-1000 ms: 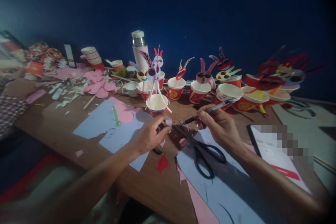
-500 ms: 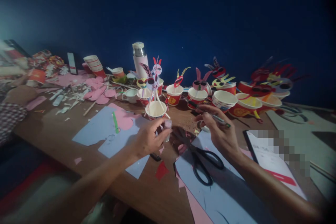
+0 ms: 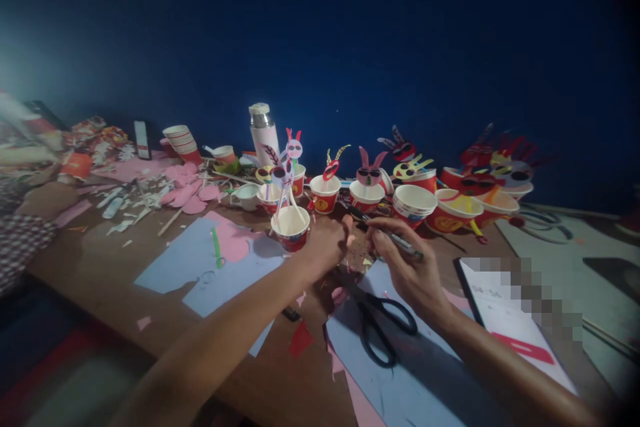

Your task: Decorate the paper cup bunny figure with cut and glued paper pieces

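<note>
My right hand (image 3: 405, 260) grips a slim dark marker pen (image 3: 407, 245), its black end pointing left toward the cups. My left hand (image 3: 330, 247) is closed over the middle of the table, just left of the pen's black end; whatever its fingers hold is hidden. Black-handled scissors (image 3: 380, 327) lie below, on a blue paper sheet (image 3: 425, 373). By my left wrist stands a paper cup (image 3: 291, 227) with a lilac paper rabbit face (image 3: 283, 175) on sticks showing just behind it. Small paper scraps (image 3: 367, 261) lie between my hands.
Paper cups with paper faces (image 3: 367, 197) line the back, near a thermos (image 3: 263, 137). Blue paper (image 3: 170, 260) and pink cut-outs (image 3: 185, 190) lie left. A phone (image 3: 520, 333) lies right. Another person's checked sleeve (image 3: 27, 230) is at the far left.
My left hand has moved right and slightly up, closer to the pen; the small clear-topped cylinder it held is out of sight. My right hand still grips the pen. The view has shifted slightly.
</note>
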Action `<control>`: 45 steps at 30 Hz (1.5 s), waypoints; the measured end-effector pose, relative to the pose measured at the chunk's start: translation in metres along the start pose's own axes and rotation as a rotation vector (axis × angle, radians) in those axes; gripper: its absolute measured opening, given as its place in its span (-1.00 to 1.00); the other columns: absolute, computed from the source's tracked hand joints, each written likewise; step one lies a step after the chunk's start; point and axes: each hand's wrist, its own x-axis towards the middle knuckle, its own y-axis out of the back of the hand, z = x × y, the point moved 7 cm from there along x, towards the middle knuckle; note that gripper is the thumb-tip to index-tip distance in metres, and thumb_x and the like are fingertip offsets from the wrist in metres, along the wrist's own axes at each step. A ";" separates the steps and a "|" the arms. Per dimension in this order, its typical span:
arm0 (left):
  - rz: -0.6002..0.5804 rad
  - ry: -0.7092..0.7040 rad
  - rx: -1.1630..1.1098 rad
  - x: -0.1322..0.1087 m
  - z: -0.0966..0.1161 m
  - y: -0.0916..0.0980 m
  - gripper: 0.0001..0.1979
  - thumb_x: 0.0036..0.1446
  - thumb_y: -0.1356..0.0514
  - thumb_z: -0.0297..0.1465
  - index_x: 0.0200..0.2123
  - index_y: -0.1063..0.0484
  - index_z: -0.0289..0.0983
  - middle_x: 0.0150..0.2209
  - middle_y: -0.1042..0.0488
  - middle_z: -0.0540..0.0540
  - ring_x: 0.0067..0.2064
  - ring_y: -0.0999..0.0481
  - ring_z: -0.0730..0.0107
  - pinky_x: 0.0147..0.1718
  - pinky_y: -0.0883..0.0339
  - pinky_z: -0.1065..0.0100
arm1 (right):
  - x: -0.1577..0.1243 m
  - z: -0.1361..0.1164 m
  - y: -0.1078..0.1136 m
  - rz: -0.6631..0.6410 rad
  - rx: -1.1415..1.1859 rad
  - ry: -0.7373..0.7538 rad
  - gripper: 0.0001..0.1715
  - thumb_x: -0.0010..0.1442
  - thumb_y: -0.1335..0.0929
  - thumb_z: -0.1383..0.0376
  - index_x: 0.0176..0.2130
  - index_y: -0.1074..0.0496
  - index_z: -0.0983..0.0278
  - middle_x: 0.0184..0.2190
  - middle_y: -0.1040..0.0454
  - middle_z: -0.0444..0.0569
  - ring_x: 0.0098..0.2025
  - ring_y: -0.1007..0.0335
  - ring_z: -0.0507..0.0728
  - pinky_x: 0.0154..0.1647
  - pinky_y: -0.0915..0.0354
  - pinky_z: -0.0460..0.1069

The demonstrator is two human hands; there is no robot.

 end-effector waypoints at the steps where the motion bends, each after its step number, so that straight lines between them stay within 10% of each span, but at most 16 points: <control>1: 0.003 0.007 0.000 0.001 -0.001 -0.003 -0.72 0.11 -0.04 -0.32 -0.18 -0.36 -0.37 -0.39 -0.48 -0.25 -0.31 -0.48 0.12 -0.31 -0.26 0.21 | 0.000 -0.001 0.000 -0.008 -0.031 0.016 -0.82 0.22 -0.27 0.27 -0.15 -0.37 0.18 -0.33 -0.38 -0.12 -0.31 -0.32 0.02 -0.27 -0.23 -0.08; 11: 0.068 -0.002 -0.205 -0.030 0.007 0.025 -0.79 0.11 -0.01 -0.41 -0.29 -0.43 -0.31 -0.30 -0.48 -0.18 -0.27 -0.46 0.24 -0.35 -0.26 0.33 | -0.003 -0.003 -0.008 -0.145 -0.028 0.064 -0.70 0.26 -0.19 0.22 -0.02 -0.30 0.18 -0.15 -0.39 -0.04 -0.15 -0.33 0.10 -0.12 -0.24 0.00; 17: 0.127 0.286 -1.359 -0.066 -0.014 0.033 -0.72 0.15 -0.01 -0.21 -0.35 -0.36 -0.29 -0.65 -0.30 0.06 -0.70 -0.20 0.59 -0.72 -0.03 0.53 | -0.016 -0.005 -0.021 -0.215 -0.046 0.111 -0.71 0.27 -0.19 0.28 0.00 -0.27 0.15 -0.18 -0.40 -0.05 -0.18 -0.35 0.08 -0.13 -0.26 -0.01; 23: 0.067 0.433 -1.815 -0.089 -0.009 0.017 -0.72 0.00 -0.19 -0.19 -0.34 -0.35 -0.30 -0.57 -0.33 0.08 -0.70 -0.16 0.71 -0.75 0.06 0.59 | -0.025 -0.008 -0.036 -0.311 -0.044 0.099 -0.72 0.21 -0.26 0.32 -0.04 -0.27 0.17 -0.15 -0.42 -0.03 -0.13 -0.38 0.10 -0.14 -0.31 -0.03; 36: 0.302 0.486 -1.690 -0.109 -0.034 0.008 -0.75 0.00 -0.21 -0.24 -0.31 -0.35 -0.30 -0.55 -0.36 0.07 -0.70 -0.23 0.68 -0.73 -0.02 0.56 | -0.037 0.014 -0.058 -0.528 0.011 -0.213 -0.77 0.26 -0.20 0.22 -0.15 -0.31 0.27 -0.42 -0.45 -0.10 -0.41 -0.39 0.04 -0.40 -0.30 -0.10; 45: 0.208 0.389 -1.484 -0.110 -0.038 0.016 -0.67 0.06 -0.14 -0.20 -0.23 -0.38 -0.35 -0.62 -0.30 0.04 -0.64 -0.21 0.59 -0.63 -0.08 0.49 | -0.034 0.011 -0.058 -0.541 -0.110 -0.162 -0.75 0.25 -0.20 0.19 -0.23 -0.38 0.25 -0.46 -0.45 -0.13 -0.44 -0.36 0.03 -0.43 -0.23 -0.12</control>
